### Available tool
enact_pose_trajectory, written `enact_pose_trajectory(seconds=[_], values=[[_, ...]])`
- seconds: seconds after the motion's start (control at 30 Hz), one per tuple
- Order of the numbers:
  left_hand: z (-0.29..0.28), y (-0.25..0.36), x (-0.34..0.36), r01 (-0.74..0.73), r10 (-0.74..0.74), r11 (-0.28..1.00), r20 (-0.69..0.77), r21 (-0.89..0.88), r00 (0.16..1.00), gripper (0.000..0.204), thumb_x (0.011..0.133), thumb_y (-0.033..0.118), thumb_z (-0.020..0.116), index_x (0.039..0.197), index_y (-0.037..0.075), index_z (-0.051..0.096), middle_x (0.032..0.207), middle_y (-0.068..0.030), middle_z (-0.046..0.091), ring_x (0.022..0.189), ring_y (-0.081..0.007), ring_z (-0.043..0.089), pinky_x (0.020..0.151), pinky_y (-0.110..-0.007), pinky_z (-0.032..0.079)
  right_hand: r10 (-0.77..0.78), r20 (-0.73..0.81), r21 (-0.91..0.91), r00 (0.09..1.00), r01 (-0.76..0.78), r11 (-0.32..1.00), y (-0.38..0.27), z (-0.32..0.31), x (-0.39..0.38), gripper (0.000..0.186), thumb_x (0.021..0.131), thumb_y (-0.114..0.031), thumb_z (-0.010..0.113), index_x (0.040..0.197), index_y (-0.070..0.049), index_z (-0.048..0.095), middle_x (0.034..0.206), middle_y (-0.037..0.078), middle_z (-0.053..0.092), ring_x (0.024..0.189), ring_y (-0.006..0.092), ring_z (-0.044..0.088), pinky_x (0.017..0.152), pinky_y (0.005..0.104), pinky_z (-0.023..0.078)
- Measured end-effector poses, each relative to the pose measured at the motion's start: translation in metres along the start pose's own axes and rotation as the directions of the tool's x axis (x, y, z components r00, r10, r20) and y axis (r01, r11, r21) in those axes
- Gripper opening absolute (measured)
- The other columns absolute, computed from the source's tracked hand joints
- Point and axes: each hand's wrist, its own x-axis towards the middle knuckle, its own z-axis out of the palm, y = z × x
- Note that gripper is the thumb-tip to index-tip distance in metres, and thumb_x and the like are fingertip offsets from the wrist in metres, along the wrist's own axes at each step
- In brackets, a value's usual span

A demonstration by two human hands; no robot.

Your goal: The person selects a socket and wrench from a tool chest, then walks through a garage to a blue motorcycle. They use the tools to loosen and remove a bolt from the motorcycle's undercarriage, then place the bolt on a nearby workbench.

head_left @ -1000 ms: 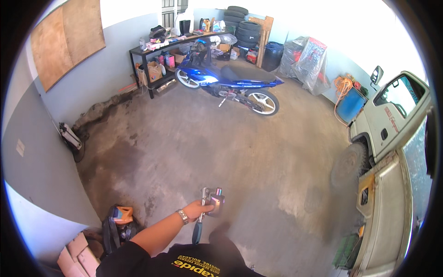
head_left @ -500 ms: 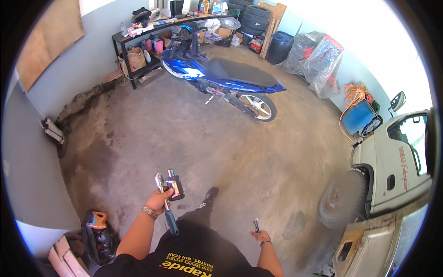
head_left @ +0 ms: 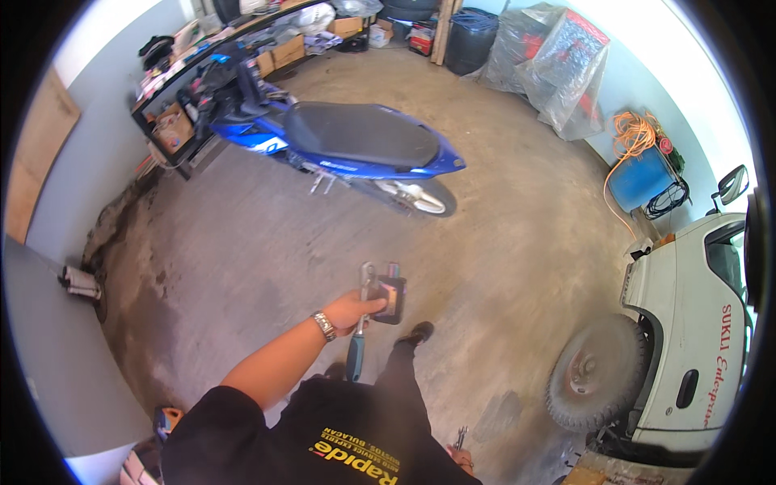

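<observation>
My left hand (head_left: 349, 311), with a metal-banded watch on the wrist, is raised in front of my body. It is closed around a ratchet wrench (head_left: 355, 356) with a chrome head and a teal-and-dark handle pointing down. Pinched in the same hand is a small dark box (head_left: 394, 305), with a shiny cylindrical piece at its top. Low at the lower edge, my right hand (head_left: 461, 459) is partly hidden by my black shirt. It grips a small metal tool (head_left: 461, 439), whose exact kind is too small to make out.
A blue motorcycle (head_left: 364, 133) stands ahead, before a cluttered black workbench (head_left: 149, 121). On the right are a white truck (head_left: 683, 347) with a large tire and a blue drum (head_left: 643, 182) topped by an orange hose. A plastic-covered object (head_left: 550, 69) sits along the far wall.
My view has shifted; the motorcycle now appears larger and further left. My left hand has moved right in the picture with the ratchet wrench and box. My right hand has dropped toward the lower edge.
</observation>
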Motion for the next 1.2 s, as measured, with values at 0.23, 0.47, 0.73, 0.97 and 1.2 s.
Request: enact_pose_trajectory(seconds=[0.23,0.47,0.73,0.97,1.2], values=[[0.086,0.081,0.182,0.03,-0.032,0.996,0.024,0.079,0.999,0.027,0.087,0.029,0.07,0.107,0.012,0.061,0.089,0.0055,0.059,0.071,-0.004,0.048,0.054,-0.022,0.039,-0.07,-0.03,-0.258,0.997,0.06,0.964,-0.179,-0.133,0.051,0.059,0.08,-0.052,0.068,0.1,0.004,0.069,0.088,0.02,0.07,0.084,0.0326,0.067,0.074,0.0432,0.05],[0.105,0.17,0.295,-0.057,0.057,0.997,0.014,0.047,0.998,0.028,0.089,0.028,0.068,0.106,0.007,0.06,0.089,0.0037,0.058,0.067,-0.0047,0.05,0.053,-0.022,0.042,-0.451,-0.02,-0.443,0.892,0.397,0.804,-0.47,-0.292,0.091,0.051,0.079,-0.049,0.07,0.083,0.001,0.068,0.076,0.019,0.066,0.068,0.0302,0.062,0.066,0.0427,0.047],[0.129,0.302,0.48,-0.211,0.197,0.972,-0.13,-0.105,0.972,0.029,0.09,0.027,0.066,0.109,0.007,0.06,0.088,-0.0002,0.059,0.065,-0.0077,0.051,0.053,-0.024,0.042,-0.485,-0.118,-0.386,0.867,0.409,0.827,-0.714,-0.435,0.196,0.044,0.08,-0.044,0.072,0.075,-0.001,0.062,0.062,0.008,0.059,0.054,0.02,0.056,0.052,0.0372,0.044],[0.158,0.43,0.626,-0.182,0.121,0.943,-0.223,-0.278,0.967,0.036,0.09,0.032,0.065,0.117,0.009,0.058,0.096,0.0031,0.057,0.076,-0.0068,0.048,0.059,-0.024,0.037,-0.266,-0.086,-0.384,0.96,0.215,0.898,-0.819,-0.548,0.252,0.044,0.083,-0.043,0.069,0.074,-0.001,0.062,0.062,0.011,0.06,0.051,0.0205,0.057,0.05,0.0372,0.044],[0.158,0.515,0.769,-0.311,0.151,0.884,-0.416,-0.349,0.897,0.022,0.09,0.027,0.067,0.103,0.015,0.055,0.086,0.0052,0.054,0.066,-0.0069,0.048,0.056,-0.025,0.041,-0.184,0.04,-0.494,0.982,0.179,0.851,-0.957,-0.596,0.345,0.048,0.082,-0.045,0.069,0.081,0.003,0.066,0.069,0.017,0.064,0.064,0.0269,0.063,0.061,0.0411,0.048]])
